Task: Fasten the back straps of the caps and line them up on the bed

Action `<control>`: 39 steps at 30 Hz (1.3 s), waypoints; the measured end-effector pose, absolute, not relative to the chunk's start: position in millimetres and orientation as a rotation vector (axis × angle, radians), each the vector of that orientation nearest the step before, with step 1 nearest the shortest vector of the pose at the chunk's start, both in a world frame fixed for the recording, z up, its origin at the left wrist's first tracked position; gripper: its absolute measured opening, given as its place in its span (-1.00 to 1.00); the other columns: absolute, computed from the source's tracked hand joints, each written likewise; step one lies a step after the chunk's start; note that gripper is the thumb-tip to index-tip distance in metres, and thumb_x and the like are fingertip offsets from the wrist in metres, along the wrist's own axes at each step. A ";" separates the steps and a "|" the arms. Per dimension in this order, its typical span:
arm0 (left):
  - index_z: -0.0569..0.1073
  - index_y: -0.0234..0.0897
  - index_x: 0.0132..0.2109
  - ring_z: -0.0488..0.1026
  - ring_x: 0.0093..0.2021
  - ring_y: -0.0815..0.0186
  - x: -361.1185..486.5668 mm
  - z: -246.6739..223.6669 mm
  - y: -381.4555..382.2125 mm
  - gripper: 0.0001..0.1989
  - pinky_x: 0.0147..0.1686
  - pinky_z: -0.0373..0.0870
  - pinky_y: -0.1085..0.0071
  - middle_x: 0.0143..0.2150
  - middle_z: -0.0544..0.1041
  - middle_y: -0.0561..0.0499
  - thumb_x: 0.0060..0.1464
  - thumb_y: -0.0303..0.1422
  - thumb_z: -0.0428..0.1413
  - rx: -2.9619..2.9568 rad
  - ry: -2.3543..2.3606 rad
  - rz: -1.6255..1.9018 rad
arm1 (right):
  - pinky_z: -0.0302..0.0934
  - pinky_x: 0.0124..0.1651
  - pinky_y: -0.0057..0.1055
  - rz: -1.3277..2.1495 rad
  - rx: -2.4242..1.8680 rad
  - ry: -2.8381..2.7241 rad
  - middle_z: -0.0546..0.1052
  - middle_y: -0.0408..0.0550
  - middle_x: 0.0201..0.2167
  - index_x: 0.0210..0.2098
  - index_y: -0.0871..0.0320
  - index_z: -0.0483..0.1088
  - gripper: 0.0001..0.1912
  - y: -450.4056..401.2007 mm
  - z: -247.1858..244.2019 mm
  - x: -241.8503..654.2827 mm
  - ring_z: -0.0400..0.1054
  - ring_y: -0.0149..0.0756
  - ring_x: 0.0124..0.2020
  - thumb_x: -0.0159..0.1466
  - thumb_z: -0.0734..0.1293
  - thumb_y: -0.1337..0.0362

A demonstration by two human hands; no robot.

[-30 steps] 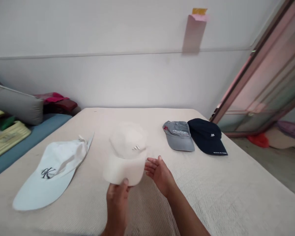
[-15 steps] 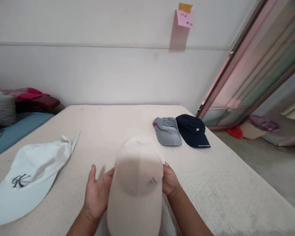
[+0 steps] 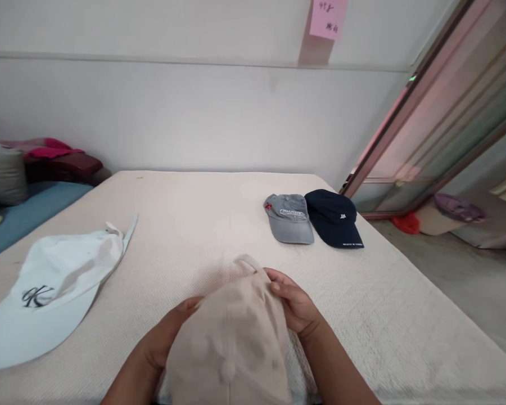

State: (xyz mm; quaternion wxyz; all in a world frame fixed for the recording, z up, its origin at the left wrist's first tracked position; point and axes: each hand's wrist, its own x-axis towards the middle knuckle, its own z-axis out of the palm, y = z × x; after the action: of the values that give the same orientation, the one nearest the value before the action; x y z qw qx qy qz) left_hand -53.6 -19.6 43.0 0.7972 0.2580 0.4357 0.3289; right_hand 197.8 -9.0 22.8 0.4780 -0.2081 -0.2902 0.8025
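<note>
Ahead, beyond the beige cap (image 3: 231,343), a grey cap (image 3: 290,219) adjoins a navy cap (image 3: 333,218).

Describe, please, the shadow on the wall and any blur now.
Head view: the pink note casts a soft grey shadow downward and leftward on the wall; head view: the beige cap looks somewhat soft, without crisp fabric detail; head view: the navy cap has brim lettering too small to read surely.
</note>
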 end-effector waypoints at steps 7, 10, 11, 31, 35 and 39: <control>0.56 -0.37 -0.30 0.45 -0.47 0.31 -54.2 33.0 -19.4 -0.79 -0.43 0.32 0.44 -0.43 0.55 -0.08 -0.14 -0.36 0.28 0.594 0.759 0.624 | 0.18 -0.30 -0.47 1.979 -0.491 -0.796 0.45 -0.06 -0.40 -0.28 0.25 0.42 -0.76 -13.4 32.2 191.6 0.33 -0.38 -0.38 0.01 0.38 0.40; 0.54 -0.38 -0.28 0.45 -0.43 0.30 -45.5 32.9 -11.8 -0.84 -0.37 0.32 0.42 -0.42 0.54 -0.08 -0.07 -0.41 0.22 0.605 0.742 0.692 | 0.16 -0.31 -0.45 1.893 -0.553 -0.795 0.43 -0.08 -0.44 -0.35 0.20 0.38 -0.83 -11.2 34.5 194.0 0.30 -0.38 -0.40 0.02 0.37 0.39; 0.54 -0.37 -0.26 0.45 -0.41 0.29 -42.5 33.7 -10.2 -0.83 -0.35 0.32 0.41 -0.41 0.54 -0.08 -0.06 -0.42 0.21 0.605 0.742 0.703 | 0.14 -0.35 -0.46 1.867 -0.571 -0.780 0.41 -0.11 -0.47 -0.34 0.18 0.36 -0.84 -9.6 34.8 195.1 0.28 -0.39 -0.44 0.04 0.37 0.36; 0.48 -0.33 -0.34 0.39 -0.48 0.34 -21.0 22.1 -12.5 -0.87 -0.42 0.25 0.44 -0.46 0.48 0.02 -0.11 -0.40 0.20 0.761 0.919 0.661 | -0.13 -0.66 -0.56 1.488 -1.067 -0.871 0.30 -0.22 -0.59 -0.34 0.22 0.36 -0.84 7.1 25.3 186.8 0.04 -0.58 -0.70 0.12 0.28 0.25; 0.48 -0.31 -0.35 0.40 -0.43 0.32 -19.3 25.0 -14.8 -0.90 -0.37 0.26 0.43 -0.47 0.47 0.03 -0.09 -0.40 0.18 0.778 0.930 0.662 | -0.31 -0.70 -0.57 1.639 -0.988 -0.944 0.19 -0.30 -0.69 -0.30 0.18 0.32 -0.74 4.7 29.7 179.3 -0.14 -0.60 -0.76 0.22 0.22 0.10; 0.51 -0.32 -0.27 0.42 -0.40 0.29 -17.9 33.4 -16.4 -0.81 -0.34 0.28 0.42 -0.39 0.52 -0.04 -0.06 -0.32 0.20 0.745 0.866 0.661 | -0.31 -0.71 -0.58 1.702 -0.984 -0.969 0.20 -0.31 -0.70 -0.42 0.16 0.24 -0.69 5.4 27.8 170.7 -0.12 -0.61 -0.77 0.16 0.30 0.03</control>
State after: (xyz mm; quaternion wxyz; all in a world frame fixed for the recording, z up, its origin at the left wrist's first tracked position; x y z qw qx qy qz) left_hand -17.9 -16.4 33.4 0.7901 0.3459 0.4021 0.3072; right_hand 170.7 5.4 27.8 0.4573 -0.3994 -0.3932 0.6905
